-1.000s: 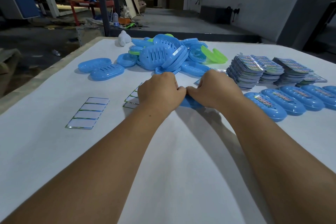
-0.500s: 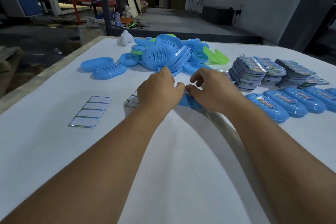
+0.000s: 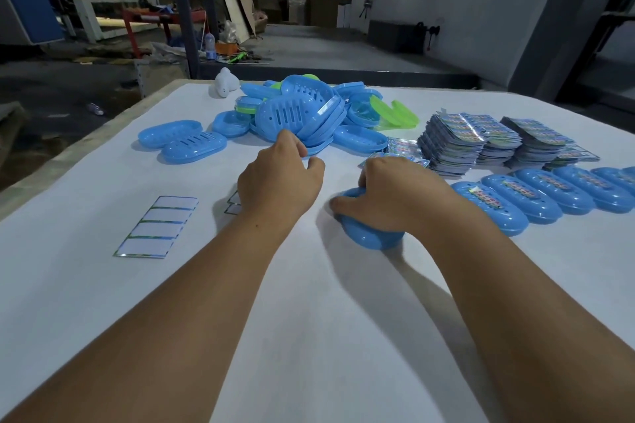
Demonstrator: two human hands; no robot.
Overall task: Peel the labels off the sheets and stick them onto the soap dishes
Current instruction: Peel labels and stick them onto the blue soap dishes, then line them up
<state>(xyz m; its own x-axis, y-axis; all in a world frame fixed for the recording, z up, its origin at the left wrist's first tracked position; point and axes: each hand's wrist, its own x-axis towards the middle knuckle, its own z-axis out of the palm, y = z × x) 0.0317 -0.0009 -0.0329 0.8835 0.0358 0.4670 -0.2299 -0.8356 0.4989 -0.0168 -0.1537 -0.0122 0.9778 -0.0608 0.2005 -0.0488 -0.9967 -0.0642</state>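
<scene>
Fingers of the right hand (image 3: pixel 395 196) are curling over a blue soap dish (image 3: pixel 369 233) lying on the white table (image 3: pixel 309 336) at centre. At ten o'clock from it, the left hand (image 3: pixel 275 178) is hovering with loosely bent fingers, holding nothing. Label sheets (image 3: pixel 457 141) are sitting stacked at two o'clock, labelled dishes (image 3: pixel 539 196) at three.

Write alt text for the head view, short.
Right hand grips a blue soap dish on a white table; left hand reaches toward a dish pile. Label stacks and labelled dishes lie right.
</scene>
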